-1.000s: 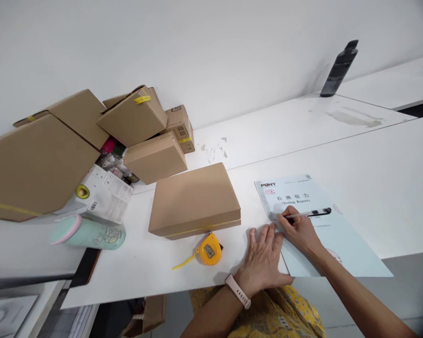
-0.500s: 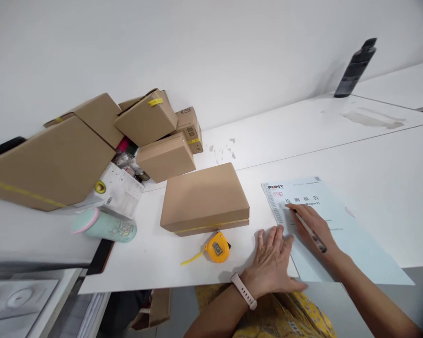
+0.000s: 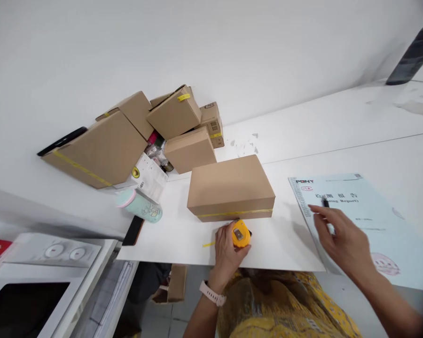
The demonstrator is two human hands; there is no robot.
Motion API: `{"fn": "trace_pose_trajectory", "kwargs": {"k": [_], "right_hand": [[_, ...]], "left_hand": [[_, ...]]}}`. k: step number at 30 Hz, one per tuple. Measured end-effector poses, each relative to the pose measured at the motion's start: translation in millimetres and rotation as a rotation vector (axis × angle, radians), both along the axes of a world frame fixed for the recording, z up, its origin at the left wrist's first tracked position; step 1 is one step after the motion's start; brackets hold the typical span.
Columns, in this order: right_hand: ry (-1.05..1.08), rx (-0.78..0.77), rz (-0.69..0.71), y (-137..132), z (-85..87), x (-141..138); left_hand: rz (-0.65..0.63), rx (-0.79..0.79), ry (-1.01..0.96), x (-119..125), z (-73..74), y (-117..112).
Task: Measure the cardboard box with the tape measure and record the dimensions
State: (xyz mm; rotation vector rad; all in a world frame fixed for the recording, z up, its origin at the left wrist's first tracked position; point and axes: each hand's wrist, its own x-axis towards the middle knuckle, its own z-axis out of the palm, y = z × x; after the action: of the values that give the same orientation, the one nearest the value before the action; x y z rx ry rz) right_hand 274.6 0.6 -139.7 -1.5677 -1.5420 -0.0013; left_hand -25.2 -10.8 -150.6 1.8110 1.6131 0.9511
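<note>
My left hand [image 3: 227, 251], with a pale pink watch band at its wrist, curls around a yellow tape measure [image 3: 241, 234]. The thumb presses its lower right side, and a short end of yellow tape [image 3: 208, 244] sticks out to the left of the fingers. Just behind it lies a closed cardboard box [image 3: 231, 183] with a yellow strip along its front. My right hand [image 3: 341, 237] hovers over a light blue printed report [image 3: 377, 206]. A pen [image 3: 325, 202] is in its fingers, partly hidden by them, while the index finger points out to the left.
Several cardboard boxes [image 3: 114, 145] are stacked against the wall at the left. In front of them stand a white carton [image 3: 150, 176], a mint green tumbler [image 3: 146, 209] and a dark flat object [image 3: 133, 231]. A dark bottle [image 3: 414, 54] is at the far right. A microwave [image 3: 52, 263] sits lower left.
My left hand has left the table beside the report and closed around the tape measure. My right hand has lifted from writing posture, pen still held. The view has shifted left.
</note>
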Motion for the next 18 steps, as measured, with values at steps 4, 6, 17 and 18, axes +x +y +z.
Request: {"fn": "trace_pose_trajectory", "kwargs": {"k": [4,6,17,18], "right_hand": [[0.532,-0.388,0.294,-18,9.9,-48],[0.830,-0.627,0.467,-21,18.8,-64],[1.102,-0.810,0.759,-7,74.7,-69],[1.125,-0.810,0.784,-1,79.8,-65]], "left_hand": [[-0.170,-0.257,-0.527,9,18.9,-3],[-0.300,-0.356,-0.745,12,38.1,-10],[-0.316,-0.342,-0.774,-1,86.1,-8],[-0.293,-0.331,-0.765,-10,92.7,-1]]}}
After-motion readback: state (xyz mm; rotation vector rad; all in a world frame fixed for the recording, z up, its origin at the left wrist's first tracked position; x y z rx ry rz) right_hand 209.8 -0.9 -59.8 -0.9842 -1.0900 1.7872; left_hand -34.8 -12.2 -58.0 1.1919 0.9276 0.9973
